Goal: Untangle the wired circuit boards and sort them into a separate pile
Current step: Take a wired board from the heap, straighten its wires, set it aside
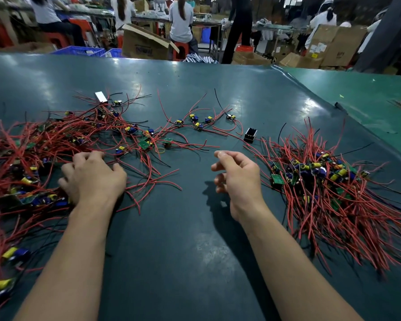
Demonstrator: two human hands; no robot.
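1. Under the left hand (91, 176) lies the big messy heap (32, 163) of red wires and little circuit boards. The fingers are bent down into the wires, palm down, but I cannot tell if they have hold of one.
2. The right hand (235, 179) floats over the bare green table (171, 251). Its fingers are loosely curled and hold nothing.
3. Just past the right hand's little finger sits the sorted pile (329, 181), with its wires fanned out.
4. Far beyond both sets of fingertips, a few loose boards (198, 122) lie in a row, with a small black box (250, 134) near them.
5. What could go wrong, I think: the wires in the heap cross over each other a lot. If the left hand pulls one board fast, others may come dragging along. A hard tug could even snap a thin wire off its board.
6. The two piles are apart now. A trailing wire could still snag the tidy pile and mix it up.
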